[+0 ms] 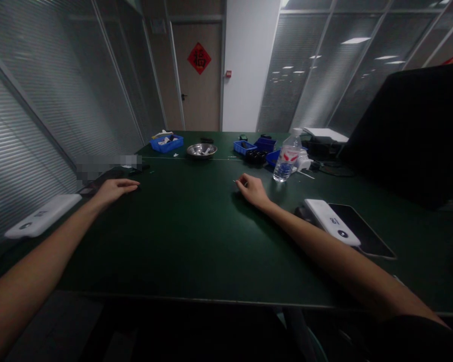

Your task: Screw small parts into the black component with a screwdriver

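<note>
My left hand [115,192] rests at the left of the green table [173,231], its fingers stretched out to the right with the thumb below them. Nothing shows clearly in it. My right hand [252,190] lies right of the middle, its fingers curled in a pinch. A thin pale piece [234,181] pokes out from its fingertips; what kind of thing it is cannot be made out. Nearest to this hand stands an upright clear plastic bottle [287,157] with a red and white label. Farther off sits a round metal bowl [202,151] holding small pale pieces.
A blue tray [167,144] with small items stands at the far left. Smaller blue trays [244,147] and black cable [255,157] lie behind the bottle. White power banks [45,216] flank the arms; a dark tablet [362,229] and a large black screen [411,136] are at right.
</note>
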